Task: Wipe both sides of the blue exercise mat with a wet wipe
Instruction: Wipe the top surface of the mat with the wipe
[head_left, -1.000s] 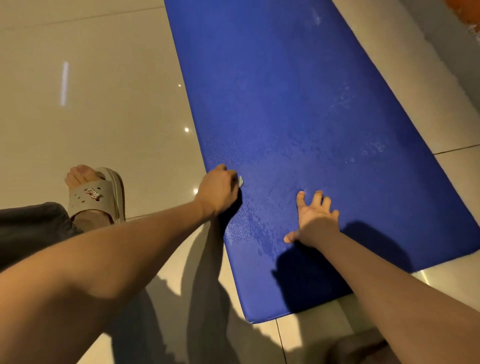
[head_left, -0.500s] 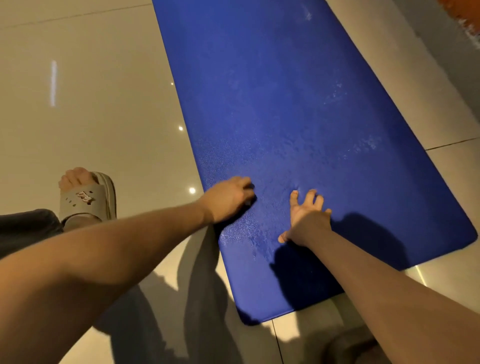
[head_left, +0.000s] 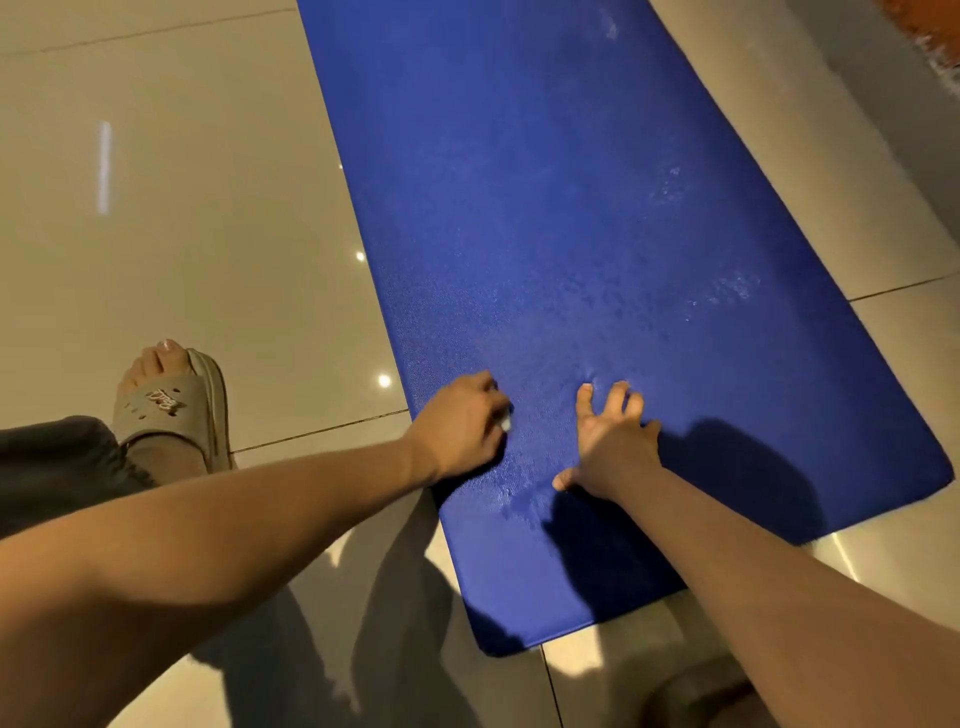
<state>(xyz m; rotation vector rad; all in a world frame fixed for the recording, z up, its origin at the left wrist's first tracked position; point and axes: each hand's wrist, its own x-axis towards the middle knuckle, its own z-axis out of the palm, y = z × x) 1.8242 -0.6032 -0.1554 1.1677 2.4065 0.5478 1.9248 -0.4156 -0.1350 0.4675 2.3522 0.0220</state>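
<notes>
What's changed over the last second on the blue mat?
The left hand grip, holding the white wet wipe, slid inward from the left edge of the blue textured exercise mat toward the right hand grip. The right stayed pressed on the mat, fingers spread; mat still flat.

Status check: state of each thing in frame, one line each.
blue exercise mat: unrolled flat on the tile floor, damp patches showing.
left hand: grips the wet wipe near the mat's left edge.
wet wipe: bunched, against the mat, mostly hidden.
right hand: fingers spread, pressing the mat.
sandal: worn, beside the mat.
</notes>
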